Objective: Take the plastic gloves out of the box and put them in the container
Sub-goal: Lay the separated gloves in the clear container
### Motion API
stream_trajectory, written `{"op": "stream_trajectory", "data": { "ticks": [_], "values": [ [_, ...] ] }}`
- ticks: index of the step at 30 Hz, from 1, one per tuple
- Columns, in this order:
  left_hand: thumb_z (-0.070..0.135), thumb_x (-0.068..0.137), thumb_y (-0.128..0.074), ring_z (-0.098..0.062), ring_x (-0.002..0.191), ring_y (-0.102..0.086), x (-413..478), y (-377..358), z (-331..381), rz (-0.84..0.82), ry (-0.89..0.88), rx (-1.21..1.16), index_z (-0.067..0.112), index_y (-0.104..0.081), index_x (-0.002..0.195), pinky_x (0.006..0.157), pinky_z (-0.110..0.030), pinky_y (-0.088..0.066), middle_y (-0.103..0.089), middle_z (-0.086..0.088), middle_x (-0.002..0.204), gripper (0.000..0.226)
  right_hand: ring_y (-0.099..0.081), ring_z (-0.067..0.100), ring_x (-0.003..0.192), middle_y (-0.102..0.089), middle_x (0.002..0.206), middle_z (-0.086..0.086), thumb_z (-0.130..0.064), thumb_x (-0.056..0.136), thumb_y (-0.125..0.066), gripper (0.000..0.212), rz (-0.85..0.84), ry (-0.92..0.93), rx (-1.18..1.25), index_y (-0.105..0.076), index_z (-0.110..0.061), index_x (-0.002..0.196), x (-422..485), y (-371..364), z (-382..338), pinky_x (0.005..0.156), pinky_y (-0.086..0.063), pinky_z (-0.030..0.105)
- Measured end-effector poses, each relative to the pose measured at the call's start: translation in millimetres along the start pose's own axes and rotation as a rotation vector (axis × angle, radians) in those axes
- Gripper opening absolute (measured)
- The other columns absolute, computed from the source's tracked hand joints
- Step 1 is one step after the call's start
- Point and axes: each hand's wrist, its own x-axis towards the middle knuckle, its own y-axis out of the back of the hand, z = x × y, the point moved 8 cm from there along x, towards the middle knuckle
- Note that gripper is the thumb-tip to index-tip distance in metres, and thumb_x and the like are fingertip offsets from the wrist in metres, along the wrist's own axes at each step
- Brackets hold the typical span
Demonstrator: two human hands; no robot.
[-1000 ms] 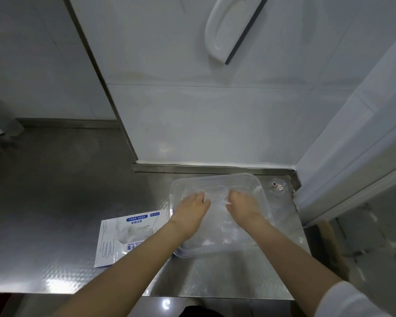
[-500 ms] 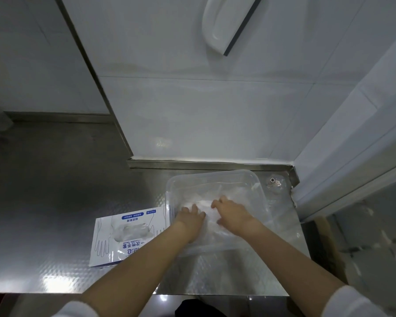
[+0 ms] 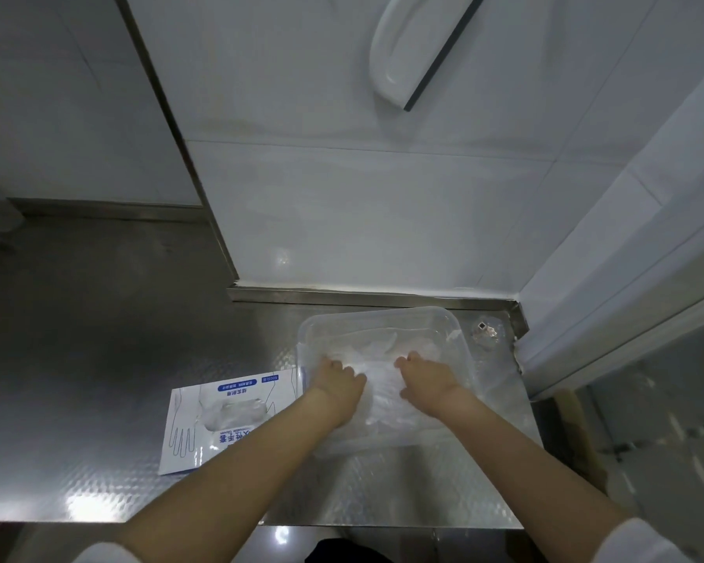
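Obscuring gloves [image 3: 383, 348]: L hand [image 3: 339, 384], R hand [image 3: 428, 379].

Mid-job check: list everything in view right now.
container: one, clear, right end of the counter by the wall.
plastic gloves: a pile, translucent white, inside the container.
glove box: one, white and blue, flat on the counter left of the container.
small metal object: one, silvery, right of the container.
counter: one, steel grey.
wall fixture: one, white with dark edge, on the tiled wall above.
left hand: one, on the gloves in the container.
right hand: one, likewise on the gloves.
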Motion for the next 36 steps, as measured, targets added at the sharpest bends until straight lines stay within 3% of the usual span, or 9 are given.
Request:
{"op": "stream_trajectory", "data": {
  "ticks": [4,7,9,12,16,20,23,36],
  "values": [
    [0.013,0.094,-0.040,-0.022,0.125,-0.040,-46.8,58.0,-29.1,0.493,0.054,-0.275,0.019,-0.040,0.135,0.111,-0.035,-0.015,-0.048,-0.002,0.133,0.041,-0.045,0.018,0.124,-0.044,0.137,0.002,-0.018,0.100,-0.042,0.038,0.314,0.112,0.228,-0.040,-0.017,0.138,-27.3,44.4,-32.4,0.093,-0.041,0.030],
    [0.010,0.092,-0.043,-0.015,0.124,-0.041,-87.3,54.9,-72.9,0.673,0.191,-0.488,0.022,-0.045,0.130,0.104,-0.028,-0.022,-0.048,0.004,0.132,0.040,-0.047,0.017,0.120,-0.048,0.131,0.001,-0.012,0.098,-0.043,0.035,0.498,0.256,0.389,-0.047,-0.015,0.133,-52.9,72.9,-72.7,0.094,-0.040,0.027],
    [0.006,0.089,-0.047,-0.016,0.120,-0.043,-105.8,27.7,-103.9,0.644,0.326,-0.535,0.021,-0.047,0.128,0.100,-0.029,-0.025,-0.049,0.003,0.130,0.042,-0.047,0.016,0.119,-0.048,0.130,0.002,-0.008,0.097,-0.046,0.036,0.538,0.361,0.425,-0.048,-0.014,0.132,-66.2,83.0,-104.4,0.096,-0.040,0.024],
    [0.003,0.085,-0.050,-0.017,0.122,-0.041,-116.6,-35.9,-139.2,0.411,0.521,-0.541,0.022,-0.040,0.129,0.101,-0.032,-0.027,-0.043,0.002,0.132,0.049,-0.048,0.019,0.116,-0.047,0.130,0.005,-0.005,0.095,-0.047,0.036,0.509,0.494,0.421,-0.048,-0.011,0.131,-73.0,81.9,-148.5,0.092,-0.042,0.028],
    [0.012,0.090,-0.049,-0.024,0.128,-0.035,-124.4,-103.3,-153.5,0.140,0.609,-0.674,0.020,-0.037,0.128,0.101,-0.041,-0.033,-0.035,-0.004,0.135,0.041,-0.051,0.026,0.113,-0.044,0.131,0.007,0.001,0.089,-0.052,0.046,0.398,0.581,0.297,-0.043,-0.010,0.133,-60.1,56.6,-200.7,0.088,-0.048,0.038],
    [0.021,0.086,-0.057,-0.022,0.131,-0.029,-122.3,-117.2,-145.9,0.141,0.499,-0.797,0.025,-0.036,0.133,0.103,-0.038,-0.032,-0.031,0.000,0.141,0.052,-0.043,0.030,0.124,-0.041,0.139,0.015,-0.001,0.088,-0.056,0.055,0.233,0.509,0.197,-0.035,-0.005,0.139,-36.0,26.0,-225.4,0.103,-0.036,0.036],
    [0.033,0.079,-0.068,-0.020,0.133,-0.027,-124.6,-118.5,-138.9,0.129,0.448,-0.766,0.028,-0.031,0.137,0.105,-0.035,-0.030,-0.027,0.002,0.143,0.068,-0.046,0.030,0.118,-0.046,0.132,0.016,-0.006,0.092,-0.056,0.045,0.143,0.433,0.091,-0.040,-0.004,0.134,-23.8,12.0,-231.0,0.096,-0.040,0.037],
    [0.036,0.074,-0.073,-0.017,0.134,-0.025,-129.5,-118.1,-135.3,0.196,0.442,-0.760,0.028,-0.031,0.136,0.105,-0.038,-0.028,-0.025,0.005,0.146,0.076,-0.057,0.033,0.111,-0.055,0.123,0.016,-0.002,0.092,-0.051,0.026,0.154,0.351,-0.023,-0.055,-0.003,0.118,-11.6,26.2,-236.4,0.089,-0.044,0.038]
  ]
}}
